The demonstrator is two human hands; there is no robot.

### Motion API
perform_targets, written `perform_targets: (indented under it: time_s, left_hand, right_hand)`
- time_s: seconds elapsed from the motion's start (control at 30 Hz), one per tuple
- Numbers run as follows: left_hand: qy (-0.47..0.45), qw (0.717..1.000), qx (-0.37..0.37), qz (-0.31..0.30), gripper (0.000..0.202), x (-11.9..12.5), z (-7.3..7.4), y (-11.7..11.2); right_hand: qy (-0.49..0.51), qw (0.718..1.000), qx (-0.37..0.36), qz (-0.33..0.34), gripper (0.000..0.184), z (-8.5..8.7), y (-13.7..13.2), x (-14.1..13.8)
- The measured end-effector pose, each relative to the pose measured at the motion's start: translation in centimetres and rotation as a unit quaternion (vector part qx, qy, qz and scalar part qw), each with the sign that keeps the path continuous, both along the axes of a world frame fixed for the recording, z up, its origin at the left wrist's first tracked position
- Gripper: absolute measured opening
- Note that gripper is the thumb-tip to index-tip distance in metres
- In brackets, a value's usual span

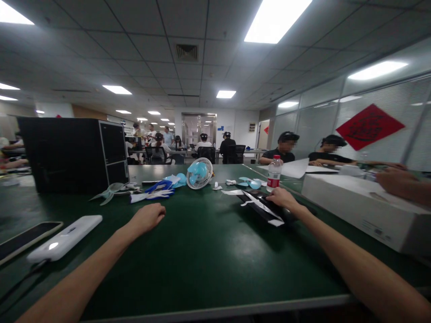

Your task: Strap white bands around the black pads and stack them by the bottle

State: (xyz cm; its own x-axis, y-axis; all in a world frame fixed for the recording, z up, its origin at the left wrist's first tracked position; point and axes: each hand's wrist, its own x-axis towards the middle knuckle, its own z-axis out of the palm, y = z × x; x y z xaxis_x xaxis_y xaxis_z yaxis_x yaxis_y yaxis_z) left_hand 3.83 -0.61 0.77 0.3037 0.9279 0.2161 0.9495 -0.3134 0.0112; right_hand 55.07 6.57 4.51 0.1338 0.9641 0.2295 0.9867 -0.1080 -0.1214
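Observation:
My left hand point(148, 219) rests on the green table, fingers curled into a loose fist, with nothing seen in it. To the right, my right hand point(282, 198) grips the edge of a flat black item with white strips point(257, 204), tilted over the table; its exact kind is unclear. Just behind that hand stands a bottle with a red cap point(274, 172). Between and beyond the hands sit a small fan with a white grille point(200, 173), loose light-blue fan blades point(249, 183) and blue-and-white gloves point(155, 192).
A large black computer case point(70, 154) stands at the left. Nearer lie a white power strip point(65, 237) and a phone point(27, 240). A long white box point(363, 208) is at the right, with another person's hand point(400, 184) over it. Other people sit beyond.

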Motion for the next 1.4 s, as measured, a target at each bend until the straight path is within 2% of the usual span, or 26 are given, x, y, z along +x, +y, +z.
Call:
perform_targets:
  time_s: [0.13, 0.33, 0.47, 0.6, 0.7, 0.77, 0.9, 1.07, 1.4]
  left_hand:
    - [0.000, 1.000, -0.006, -0.001, 0.030, -0.1, 0.2, -0.3]
    - [-0.005, 1.000, -0.022, 0.008, 0.030, 0.2, 0.7, -1.0]
    - [-0.008, 1.000, -0.024, 0.007, 0.030, 0.2, 0.6, -1.0]
    - [-0.007, 1.000, -0.015, 0.002, 0.029, -0.1, 0.2, -0.5]
    - [0.000, 1.000, -0.009, 0.002, 0.028, -0.1, 0.2, -0.4]
    - [0.007, 1.000, -0.011, 0.005, 0.028, -0.1, 0.3, -0.4]
    - [0.010, 1.000, -0.020, 0.013, 0.027, -0.2, 0.4, -0.4]
    - [0.020, 0.998, -0.043, 0.034, 0.027, -0.6, 0.1, -0.1]
    - [0.006, 0.998, -0.064, 0.026, 0.028, -1.4, -0.6, 0.6]
  right_hand:
    - [-0.001, 0.998, -0.026, -0.053, 0.025, -1.1, 0.9, 2.5]
    - [0.013, 0.995, -0.034, -0.090, 0.028, -2.1, 1.5, 3.6]
    - [0.005, 0.996, -0.040, -0.082, 0.025, -2.0, 1.1, 3.5]
    - [-0.018, 0.995, -0.043, -0.085, 0.026, -0.8, 0.5, 3.4]
    - [-0.010, 0.995, -0.048, -0.083, 0.032, 0.3, -0.3, 3.4]
    - [0.017, 0.994, -0.085, -0.067, 0.040, 0.6, -1.2, 3.1]
    - [0.087, 0.984, -0.150, -0.042, 0.047, 0.1, -3.9, 2.1]
    - [0.165, 0.969, -0.178, -0.041, 0.043, -1.0, -6.5, 1.3]
    - [0.186, 0.969, -0.160, -0.034, 0.025, -1.8, -6.0, 1.2]
